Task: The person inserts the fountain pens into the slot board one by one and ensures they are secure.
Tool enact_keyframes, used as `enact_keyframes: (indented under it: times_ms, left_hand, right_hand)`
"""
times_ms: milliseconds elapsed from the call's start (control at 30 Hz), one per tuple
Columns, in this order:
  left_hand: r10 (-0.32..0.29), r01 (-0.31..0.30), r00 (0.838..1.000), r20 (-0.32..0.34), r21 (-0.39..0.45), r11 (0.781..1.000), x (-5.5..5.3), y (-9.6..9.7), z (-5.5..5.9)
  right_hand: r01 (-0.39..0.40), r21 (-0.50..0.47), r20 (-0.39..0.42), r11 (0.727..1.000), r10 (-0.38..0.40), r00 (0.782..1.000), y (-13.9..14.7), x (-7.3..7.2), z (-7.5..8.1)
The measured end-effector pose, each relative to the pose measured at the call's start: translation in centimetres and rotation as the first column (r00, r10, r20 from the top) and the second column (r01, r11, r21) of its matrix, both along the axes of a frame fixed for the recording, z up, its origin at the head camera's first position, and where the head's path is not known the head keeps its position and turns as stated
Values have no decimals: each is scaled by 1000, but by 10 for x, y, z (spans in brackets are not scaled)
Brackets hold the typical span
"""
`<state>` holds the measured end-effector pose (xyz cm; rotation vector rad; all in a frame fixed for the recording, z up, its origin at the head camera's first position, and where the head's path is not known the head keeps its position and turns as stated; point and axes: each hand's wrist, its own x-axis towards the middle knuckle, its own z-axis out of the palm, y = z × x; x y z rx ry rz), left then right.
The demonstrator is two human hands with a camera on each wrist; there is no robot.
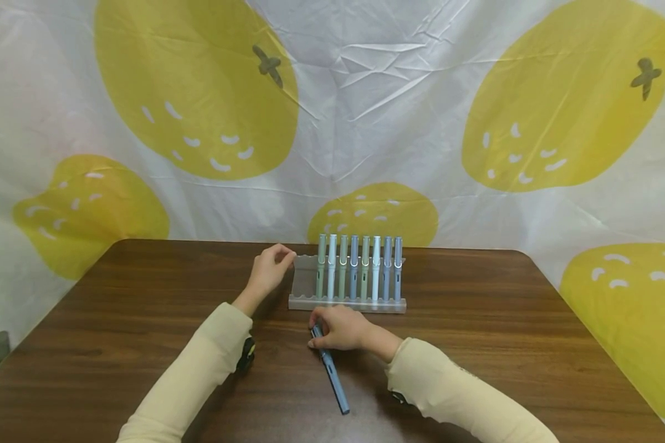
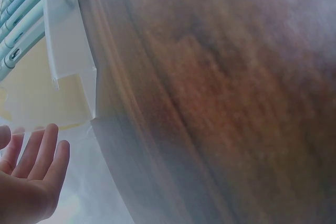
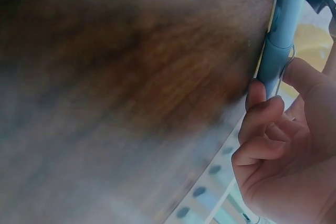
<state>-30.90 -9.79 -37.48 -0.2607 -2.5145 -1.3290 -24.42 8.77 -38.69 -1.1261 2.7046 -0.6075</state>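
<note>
A clear pen rack [image 1: 305, 303] stands on the table, holding several capped pens in green, pale blue and darker blue, upright side by side. My left hand [image 1: 268, 271] pinches the rack's upper left corner between thumb and fingers; in the left wrist view its fingers [image 2: 47, 158] lie along the rack's edge. In front of the rack, my right hand [image 1: 340, 328] grips a blue pen [image 1: 334, 378] by its capped end. The pen slants toward me, its far end close over the tabletop. Close up, the right wrist view shows thumb and fingertips around the pen's cap [image 3: 275, 59] near its clip.
The dark brown wooden table [image 1: 476, 338] spreads out on both sides of the rack. Behind it hangs a white cloth [image 1: 377, 141] printed with large yellow lemons. The rack's left end has slots without pens.
</note>
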Motion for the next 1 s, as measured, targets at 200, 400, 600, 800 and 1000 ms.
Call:
enact_keyframes:
  times_ms: [200,400,600,800,1000]
  left_hand:
    - [-5,5,1000,-4,9,1000,0,0,-1]
    - [-2,2,1000,2,4,1000,-1,0,-2]
    - [2,-2,1000,-9,-4,1000,-1,0,-1]
    - [7,-7,1000,-4,-2,1000,1,0,1]
    - [7,-7,1000,-7,-3,1000,0,0,0]
  right_hand:
    - [-18,-61,13,998,19,1000,3,-2,-1]
    - [-21,-113,16,993,23,1000,6,-3,0]
    - [-11,-147,24,989,15,1000,9,-4,0]
    - [23,-199,71,980,-9,997,14,-7,1]
    - [27,-258,76,966,-8,997,17,-10,7]
